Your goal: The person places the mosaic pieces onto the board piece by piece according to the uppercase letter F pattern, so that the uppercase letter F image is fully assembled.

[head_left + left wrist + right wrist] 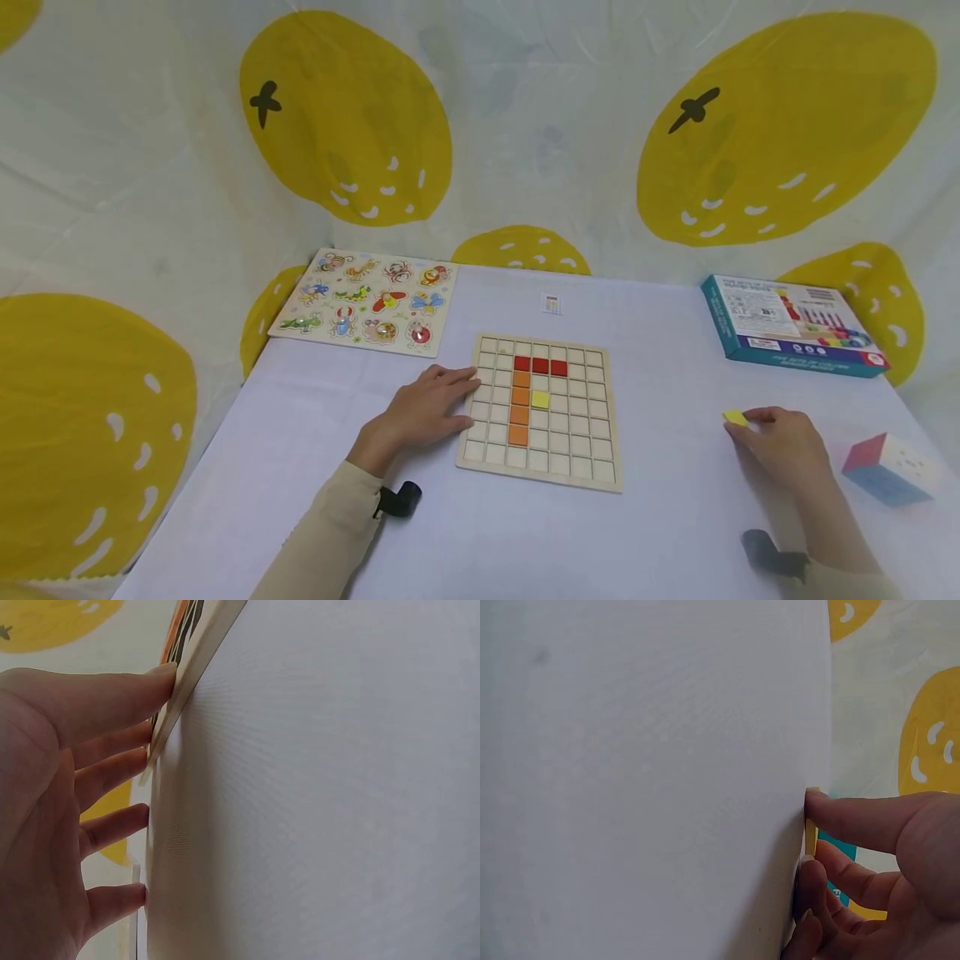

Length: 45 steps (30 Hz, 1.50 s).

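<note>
A wooden grid board (538, 478) lies on the white table, holding three red tiles (540, 365) in a row, a column of orange tiles (519, 415) and one yellow tile (540, 399). My left hand (423, 408) rests at the board's left edge, thumb and fingertips touching the rim; the left wrist view shows the thumb (120, 701) against it with the fingers spread. To the right of the board, my right hand (783, 446) pinches a second yellow tile (735, 417) between thumb and fingers, low over the tabletop. That tile (811, 838) appears edge-on in the right wrist view.
An insect puzzle board (360, 302) lies at the back left. A small printed card (552, 303) is behind the grid board. At the back right sits a teal-sided box (795, 325), and a cube with coloured faces (888, 468) stands right of my right hand.
</note>
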Each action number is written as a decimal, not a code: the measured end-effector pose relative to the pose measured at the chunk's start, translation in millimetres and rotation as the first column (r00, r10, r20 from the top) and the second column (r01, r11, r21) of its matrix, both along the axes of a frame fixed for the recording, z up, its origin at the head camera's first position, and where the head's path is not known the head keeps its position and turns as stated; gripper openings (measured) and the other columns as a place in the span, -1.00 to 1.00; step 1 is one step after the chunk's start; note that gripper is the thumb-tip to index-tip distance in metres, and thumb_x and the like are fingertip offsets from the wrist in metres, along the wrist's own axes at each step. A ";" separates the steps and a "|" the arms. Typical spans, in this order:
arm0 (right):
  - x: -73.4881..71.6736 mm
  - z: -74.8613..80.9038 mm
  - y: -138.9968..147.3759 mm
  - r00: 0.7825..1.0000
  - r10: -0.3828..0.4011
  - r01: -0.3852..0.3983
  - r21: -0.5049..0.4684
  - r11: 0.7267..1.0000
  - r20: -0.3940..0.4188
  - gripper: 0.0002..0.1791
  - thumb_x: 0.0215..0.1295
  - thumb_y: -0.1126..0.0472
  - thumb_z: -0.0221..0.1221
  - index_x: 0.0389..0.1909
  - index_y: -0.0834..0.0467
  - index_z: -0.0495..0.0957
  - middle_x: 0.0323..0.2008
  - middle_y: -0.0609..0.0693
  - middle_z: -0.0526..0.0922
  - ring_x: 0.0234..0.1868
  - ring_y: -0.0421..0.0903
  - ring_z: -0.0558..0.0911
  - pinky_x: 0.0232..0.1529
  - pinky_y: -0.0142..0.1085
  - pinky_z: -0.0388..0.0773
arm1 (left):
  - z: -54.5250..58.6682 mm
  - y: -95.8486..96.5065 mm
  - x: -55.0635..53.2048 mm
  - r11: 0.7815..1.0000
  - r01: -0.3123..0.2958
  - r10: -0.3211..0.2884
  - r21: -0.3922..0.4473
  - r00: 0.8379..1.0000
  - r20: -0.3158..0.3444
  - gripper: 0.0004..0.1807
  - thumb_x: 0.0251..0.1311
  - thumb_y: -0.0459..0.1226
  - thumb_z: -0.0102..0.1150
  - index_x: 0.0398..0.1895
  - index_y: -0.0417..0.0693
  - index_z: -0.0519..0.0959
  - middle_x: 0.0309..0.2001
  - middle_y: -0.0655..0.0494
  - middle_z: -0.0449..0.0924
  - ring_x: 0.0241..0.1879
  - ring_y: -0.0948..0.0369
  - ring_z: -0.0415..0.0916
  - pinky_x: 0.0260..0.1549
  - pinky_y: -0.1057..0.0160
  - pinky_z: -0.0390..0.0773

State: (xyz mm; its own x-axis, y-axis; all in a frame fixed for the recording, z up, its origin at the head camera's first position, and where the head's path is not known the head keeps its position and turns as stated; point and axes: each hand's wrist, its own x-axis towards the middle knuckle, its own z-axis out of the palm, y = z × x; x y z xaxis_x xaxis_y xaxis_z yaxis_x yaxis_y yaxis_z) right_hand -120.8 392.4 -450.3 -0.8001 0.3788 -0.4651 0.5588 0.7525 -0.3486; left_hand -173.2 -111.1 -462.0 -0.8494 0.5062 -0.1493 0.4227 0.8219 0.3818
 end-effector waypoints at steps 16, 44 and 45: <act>3.7 -0.8 1.2 0.990 -0.092 0.084 -0.080 0.993 -0.104 -0.27 0.47 -0.05 0.18 0.44 0.33 0.26 0.32 0.46 0.38 0.24 0.39 0.44 0.34 0.25 0.43 | -0.1 1.0 0.3 1.000 -0.002 0.002 0.004 1.000 -0.002 -0.31 0.29 0.04 0.28 0.49 0.23 0.39 0.58 0.33 0.22 0.46 0.13 0.27 0.16 -0.12 0.57; -2.7 22.3 -52.0 0.972 0.076 -0.119 -0.191 0.974 -0.222 -0.34 0.45 -0.03 0.21 0.43 0.25 0.39 0.35 0.41 0.43 -0.12 -0.18 0.72 -0.26 -0.60 0.61 | 1.6 0.6 0.4 1.000 0.003 -0.003 -0.001 1.000 -0.008 -0.31 0.30 0.04 0.28 0.49 0.20 0.39 0.58 0.31 0.23 0.44 0.13 0.28 0.13 -0.14 0.58; -3.9 22.4 -55.5 0.972 0.079 -0.124 -0.195 0.973 -0.223 -0.35 0.45 -0.02 0.21 0.42 0.25 0.40 0.34 0.41 0.44 -0.13 -0.17 0.72 -0.26 -0.59 0.61 | 1.5 0.6 0.3 1.000 0.003 -0.003 0.000 1.000 -0.008 -0.31 0.29 0.04 0.28 0.49 0.20 0.39 0.58 0.30 0.23 0.44 0.13 0.28 0.13 -0.14 0.58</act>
